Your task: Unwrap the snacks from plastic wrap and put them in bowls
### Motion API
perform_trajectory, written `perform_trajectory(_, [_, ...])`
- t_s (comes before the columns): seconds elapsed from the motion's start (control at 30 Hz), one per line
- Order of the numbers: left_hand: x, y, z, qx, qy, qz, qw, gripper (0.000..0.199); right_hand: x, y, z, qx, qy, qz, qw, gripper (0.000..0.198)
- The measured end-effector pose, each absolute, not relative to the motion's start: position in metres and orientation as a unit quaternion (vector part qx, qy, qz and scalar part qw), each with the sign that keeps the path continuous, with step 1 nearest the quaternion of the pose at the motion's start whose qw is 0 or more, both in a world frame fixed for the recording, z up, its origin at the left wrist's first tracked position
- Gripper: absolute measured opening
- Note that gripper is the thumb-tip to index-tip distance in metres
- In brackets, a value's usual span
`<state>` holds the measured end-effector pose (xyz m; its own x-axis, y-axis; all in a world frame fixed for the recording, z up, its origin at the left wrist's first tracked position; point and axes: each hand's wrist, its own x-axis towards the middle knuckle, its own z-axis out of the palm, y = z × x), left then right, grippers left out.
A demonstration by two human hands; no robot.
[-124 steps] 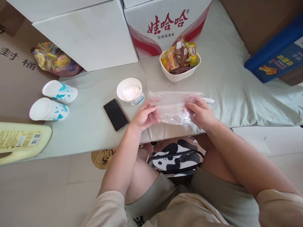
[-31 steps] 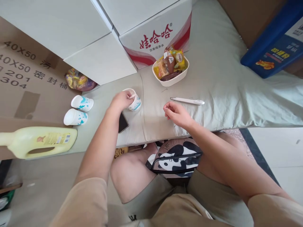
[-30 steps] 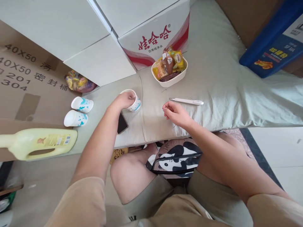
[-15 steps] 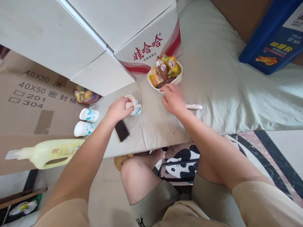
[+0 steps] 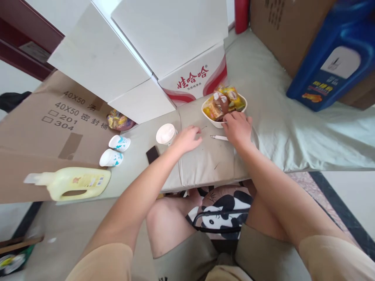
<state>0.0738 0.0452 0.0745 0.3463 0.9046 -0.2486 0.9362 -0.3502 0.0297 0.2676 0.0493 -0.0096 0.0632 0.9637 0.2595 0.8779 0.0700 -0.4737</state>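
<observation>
My right hand (image 5: 238, 127) reaches over the front rim of a white oval bowl (image 5: 216, 124), its fingers bent on the rim. Wrapped snacks (image 5: 225, 100) in yellow and brown packets fill the bowl. Beneath that hand lies a white pen-like stick (image 5: 219, 137), its right end hidden. My left hand (image 5: 189, 139) is held over the cloth with its fingers partly apart and nothing in them. To its left stands a white paper cup (image 5: 165, 134). A dark phone (image 5: 152, 154) lies flat, partly covered by my left forearm.
Two paper cups (image 5: 119, 143) with blue prints stand at the left. Near them lies a yellow detergent bottle (image 5: 79, 182). Behind are white boxes (image 5: 193, 80), a brown carton (image 5: 76, 125) and a bag of sweets (image 5: 119, 120). A blue jug (image 5: 322, 74) stands at the right.
My left hand has let go of the paper cup and moved right. My right hand has shifted right, and the snack bowl has moved right with it. The view has shifted a little.
</observation>
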Motion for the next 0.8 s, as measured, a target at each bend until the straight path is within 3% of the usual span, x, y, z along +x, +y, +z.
perform_trajectory(0.2, [0.142, 0.073, 0.042, 0.839, 0.526, -0.036, 0.138, 0.042, 0.32, 0.041, -0.001, -0.755, -0.611, 0.003, 0.238, 0.039])
perform_trajectory(0.4, [0.169, 0.114, 0.029, 0.85, 0.503, -0.028, 0.155, 0.048, 0.321, 0.061, 0.0, -0.75, -0.656, 0.069, 0.05, 0.053])
perform_trajectory(0.6, [0.196, 0.174, 0.019, 0.86, 0.48, 0.105, 0.141, 0.043, 0.343, 0.144, -0.004, -0.781, -0.622, 0.054, 0.026, 0.057])
perform_trajectory(0.8, [0.206, 0.176, 0.01, 0.89, 0.409, 0.13, 0.151, 0.04, 0.379, 0.24, -0.021, -0.735, -0.674, 0.076, 0.02, 0.056])
